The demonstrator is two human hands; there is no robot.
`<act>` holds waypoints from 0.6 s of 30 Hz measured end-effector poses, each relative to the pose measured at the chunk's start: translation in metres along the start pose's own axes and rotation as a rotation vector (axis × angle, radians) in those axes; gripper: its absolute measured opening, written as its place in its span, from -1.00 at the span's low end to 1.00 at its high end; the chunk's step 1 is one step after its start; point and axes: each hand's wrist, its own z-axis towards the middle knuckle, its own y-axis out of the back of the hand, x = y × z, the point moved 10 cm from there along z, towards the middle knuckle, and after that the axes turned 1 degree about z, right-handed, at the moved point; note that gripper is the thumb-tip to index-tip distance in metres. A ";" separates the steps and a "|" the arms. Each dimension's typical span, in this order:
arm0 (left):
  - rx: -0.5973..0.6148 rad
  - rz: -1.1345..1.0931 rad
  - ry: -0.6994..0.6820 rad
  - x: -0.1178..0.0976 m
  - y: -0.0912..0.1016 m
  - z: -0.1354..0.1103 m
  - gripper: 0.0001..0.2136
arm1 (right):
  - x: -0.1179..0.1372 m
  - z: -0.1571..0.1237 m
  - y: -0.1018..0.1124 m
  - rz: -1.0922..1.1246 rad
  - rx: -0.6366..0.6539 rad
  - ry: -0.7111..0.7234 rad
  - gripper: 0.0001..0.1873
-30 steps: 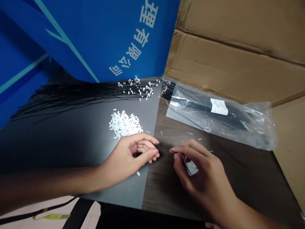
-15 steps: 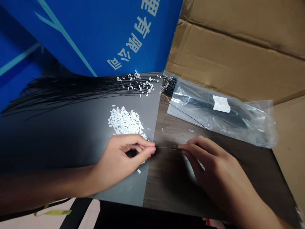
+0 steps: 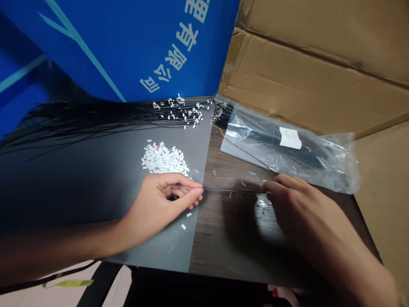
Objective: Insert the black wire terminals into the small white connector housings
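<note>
A thin black wire (image 3: 234, 190) runs nearly level between my two hands. My left hand (image 3: 169, 196) pinches its left end between thumb and index finger; whatever lies under those fingertips is hidden. Farther along, my right hand (image 3: 294, 209) grips the wire with its fingers closed. Just behind my left hand lies a heap of small white plastic connector housings (image 3: 164, 158), partly covered by that hand. Tiny shiny pieces (image 3: 263, 208), too small to name, lie beside my right hand's fingers.
Long black wires with white ends (image 3: 128, 113) lie along the blue panel (image 3: 105, 38). A clear plastic bag (image 3: 306, 151) of black wires, with a white label, rests before the cardboard (image 3: 319, 72). Small clear bits (image 3: 243, 183) are scattered on the wood-look tabletop (image 3: 217, 243).
My right hand has moved right and slightly up, away from my left. A longer stretch of wire shows between them. My left hand keeps its pinch; the whole view has shifted slightly.
</note>
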 end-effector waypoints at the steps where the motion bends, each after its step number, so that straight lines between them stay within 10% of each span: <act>1: 0.020 -0.013 0.012 0.002 -0.003 -0.001 -0.96 | 0.011 0.003 -0.002 0.063 -0.012 0.027 -0.66; 7: 0.126 -0.072 0.078 0.010 -0.018 -0.008 -0.98 | 0.077 0.012 -0.011 0.741 -0.148 0.085 -0.70; 18: 0.177 -0.095 0.147 0.018 -0.020 -0.008 -0.92 | 0.054 0.012 -0.014 1.018 -0.177 -0.134 -0.85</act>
